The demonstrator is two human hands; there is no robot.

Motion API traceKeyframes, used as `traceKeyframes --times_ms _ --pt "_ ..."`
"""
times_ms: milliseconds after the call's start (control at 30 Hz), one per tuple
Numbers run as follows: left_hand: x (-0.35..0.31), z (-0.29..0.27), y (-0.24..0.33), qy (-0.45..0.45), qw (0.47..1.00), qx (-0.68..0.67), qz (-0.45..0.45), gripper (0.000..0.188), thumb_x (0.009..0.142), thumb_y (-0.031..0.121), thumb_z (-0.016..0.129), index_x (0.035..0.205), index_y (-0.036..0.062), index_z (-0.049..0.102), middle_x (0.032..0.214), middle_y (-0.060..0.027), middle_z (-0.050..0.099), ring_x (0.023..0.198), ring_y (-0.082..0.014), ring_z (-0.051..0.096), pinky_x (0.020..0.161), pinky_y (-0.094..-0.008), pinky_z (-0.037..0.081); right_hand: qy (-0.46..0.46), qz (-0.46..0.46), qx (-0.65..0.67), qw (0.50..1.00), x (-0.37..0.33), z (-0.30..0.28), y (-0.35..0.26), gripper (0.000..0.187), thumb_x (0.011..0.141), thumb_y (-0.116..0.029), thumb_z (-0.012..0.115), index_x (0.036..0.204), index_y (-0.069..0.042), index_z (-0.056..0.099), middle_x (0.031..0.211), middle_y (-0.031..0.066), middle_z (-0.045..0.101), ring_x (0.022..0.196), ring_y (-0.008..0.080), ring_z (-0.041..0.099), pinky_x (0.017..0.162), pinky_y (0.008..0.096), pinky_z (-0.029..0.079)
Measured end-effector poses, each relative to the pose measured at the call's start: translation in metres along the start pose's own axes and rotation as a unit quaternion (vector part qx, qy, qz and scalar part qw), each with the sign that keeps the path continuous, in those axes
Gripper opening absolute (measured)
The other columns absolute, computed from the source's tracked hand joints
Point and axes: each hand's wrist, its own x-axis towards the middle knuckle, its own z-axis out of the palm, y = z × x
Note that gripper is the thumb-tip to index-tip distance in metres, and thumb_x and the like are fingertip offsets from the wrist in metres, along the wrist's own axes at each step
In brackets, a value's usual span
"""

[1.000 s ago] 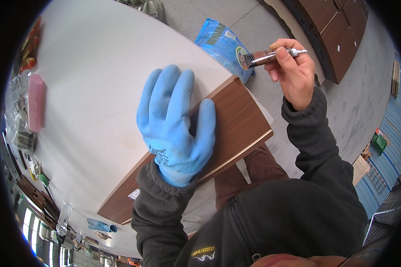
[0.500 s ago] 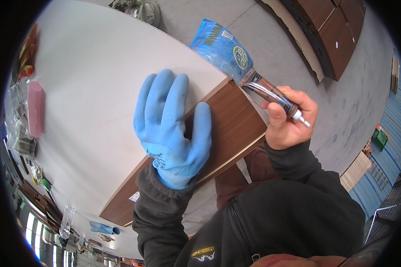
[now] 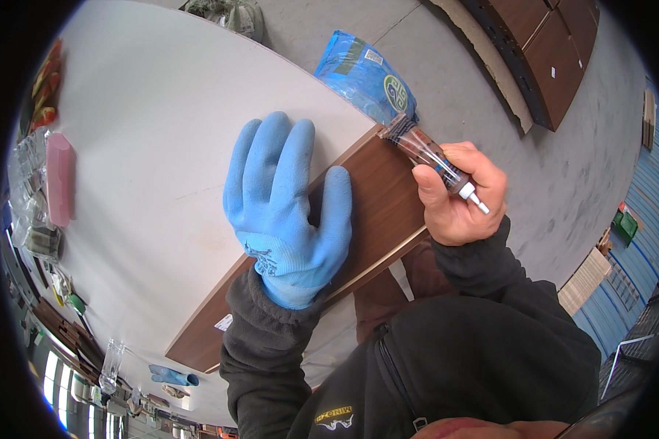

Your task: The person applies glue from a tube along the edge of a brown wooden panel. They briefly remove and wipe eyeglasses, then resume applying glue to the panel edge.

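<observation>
My left hand (image 3: pixel 289 197), in a blue work glove, lies with its fingers stretched out over a brown wood-grain board (image 3: pixel 377 183). Its fingertips reach past the board's long edge over the white table (image 3: pixel 146 154). My bare right hand (image 3: pixel 465 197) is closed around a clear squeeze tube (image 3: pixel 425 150) with brown contents. The tube's white nozzle points down and to the right, away from the board. Its flat end is over the board's far right corner; I cannot tell whether the two touch. A small white label (image 3: pixel 224 322) is on the board's near left part.
A blue plastic bag (image 3: pixel 366 77) is beyond the table's far edge. Brown panels (image 3: pixel 549 66) stand at the upper right. A pink box-like piece (image 3: pixel 59 179), clear plastic wrap (image 3: pixel 29 197) and a blue glove (image 3: pixel 173 375) lie on the left.
My right hand has moved left with the tube, bringing the tube's flat end over the board's corner. My left hand has shifted very slightly to the right.
</observation>
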Motion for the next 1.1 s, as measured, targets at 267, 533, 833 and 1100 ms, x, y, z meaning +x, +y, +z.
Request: traceKeyframes --times_ms 267,533,833,1100 --pt "-0.0001 0.0017 -0.0022 0.003 1.000 0.006 0.015 0.047 0.083 0.009 0.076 0.129 0.0011 0.067 0.132 -0.0221 0.064 0.128 -0.0433 0.057 0.108 -0.0504 0.045 0.002 0.003 -0.024 1.000 -0.0001 0.0014 0.0000 0.050 0.083 -0.010 0.088 0.115 -0.001 0.052 0.088 0.0122 0.067 0.065 0.0228 0.061 0.057 0.0324 0.050" --pt "-0.0009 0.0034 -0.0049 0.009 0.999 0.021 0.040 0.050 0.081 0.013 0.078 0.127 -0.0002 0.065 0.131 -0.0234 0.060 0.124 -0.0470 0.058 0.102 -0.0531 0.049 -0.005 0.011 -0.035 0.999 -0.0022 -0.0004 -0.0016 0.049 0.083 -0.010 0.088 0.115 0.000 0.052 0.089 0.0116 0.067 0.066 0.0227 0.061 0.057 0.0323 0.050" --pt "0.0001 0.0030 -0.0041 0.007 0.999 0.027 0.036 0.049 0.080 0.013 0.078 0.126 -0.0007 0.067 0.130 -0.0239 0.061 0.123 -0.0475 0.059 0.101 -0.0531 0.049 -0.009 0.000 0.002 1.000 -0.0053 -0.0068 0.0014 0.051 0.084 -0.009 0.088 0.118 -0.002 0.051 0.088 0.0129 0.067 0.069 0.0238 0.062 0.060 0.0329 0.051" --pt "0.0005 0.0031 -0.0045 0.010 0.999 0.025 0.046 0.049 0.080 0.013 0.078 0.126 -0.0010 0.066 0.129 -0.0243 0.062 0.122 -0.0477 0.059 0.100 -0.0532 0.050 -0.009 0.017 -0.002 1.000 -0.0065 -0.0075 0.0003 0.050 0.084 -0.010 0.087 0.118 -0.003 0.051 0.086 0.0120 0.067 0.069 0.0234 0.061 0.059 0.0325 0.051"
